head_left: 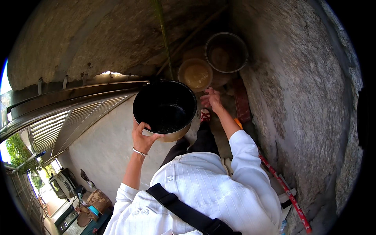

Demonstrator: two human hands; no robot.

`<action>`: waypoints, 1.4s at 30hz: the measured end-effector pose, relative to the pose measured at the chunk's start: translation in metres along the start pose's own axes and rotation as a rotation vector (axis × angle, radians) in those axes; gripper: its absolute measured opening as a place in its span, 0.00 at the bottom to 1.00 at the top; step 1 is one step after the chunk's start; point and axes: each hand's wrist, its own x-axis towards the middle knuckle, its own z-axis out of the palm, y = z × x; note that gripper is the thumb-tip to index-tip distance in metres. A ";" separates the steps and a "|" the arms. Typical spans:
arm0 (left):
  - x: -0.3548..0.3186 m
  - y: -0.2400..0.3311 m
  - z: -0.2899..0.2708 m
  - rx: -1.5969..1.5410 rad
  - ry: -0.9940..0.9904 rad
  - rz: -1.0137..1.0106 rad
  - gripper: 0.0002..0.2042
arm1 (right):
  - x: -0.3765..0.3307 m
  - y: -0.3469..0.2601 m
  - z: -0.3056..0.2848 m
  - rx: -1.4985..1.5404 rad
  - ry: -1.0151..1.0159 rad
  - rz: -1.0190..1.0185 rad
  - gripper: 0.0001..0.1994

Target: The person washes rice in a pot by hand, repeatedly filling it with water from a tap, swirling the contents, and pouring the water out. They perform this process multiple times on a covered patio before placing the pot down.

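Note:
A deep round pot (165, 106) with a black, wet-looking inside and a pale golden outer wall is tilted so that its mouth faces me. My left hand (143, 138) grips its near left rim, thumb over the edge. To the right of the pot, my right hand (211, 98) is stretched forward with its fingers loosely bent and apart, and I see nothing in them. Just beyond those fingers is a round basin (195, 75) with cloudy, light brown liquid. A larger clear-rimmed tub (226, 52) stands behind it, its contents too dark to make out.
A rough wall (290, 90) rises close on my right, and another (70, 43) closes off the far side. A metal rail (105, 84) runs at the left. Thin green stalks (163, 35) hang above the basin. A red patterned pole (288, 194) leans at lower right.

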 end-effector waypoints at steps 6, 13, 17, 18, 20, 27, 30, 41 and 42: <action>-0.021 -0.017 -0.001 -0.072 0.057 -0.051 0.28 | 0.041 0.017 0.022 0.060 0.168 -0.069 0.15; -0.035 -0.020 -0.009 0.002 0.105 -0.051 0.27 | 0.058 0.003 0.019 0.071 0.285 -0.196 0.06; -0.040 -0.029 -0.015 -0.029 0.145 -0.037 0.27 | 0.054 0.004 0.014 -0.056 0.411 -0.252 0.05; -0.043 -0.033 -0.017 -0.051 0.146 -0.058 0.27 | 0.052 0.005 0.010 -0.150 0.484 -0.277 0.06; -0.050 -0.040 -0.022 -0.076 0.158 -0.091 0.27 | 0.050 0.008 0.006 -0.368 0.606 -0.494 0.08; -0.076 -0.066 -0.049 -0.050 0.218 -0.204 0.24 | -0.021 -0.088 0.107 -0.203 0.071 -0.851 0.22; -0.086 -0.074 -0.060 -0.064 0.293 -0.229 0.24 | -0.020 -0.133 0.142 -0.206 -0.049 -0.905 0.21; -0.131 -0.091 -0.081 -0.110 0.462 -0.373 0.22 | -0.059 -0.133 0.203 -0.474 -0.217 -1.039 0.08; -0.132 -0.091 -0.081 -0.115 0.467 -0.396 0.22 | -0.064 -0.138 0.209 -0.456 -0.219 -1.072 0.08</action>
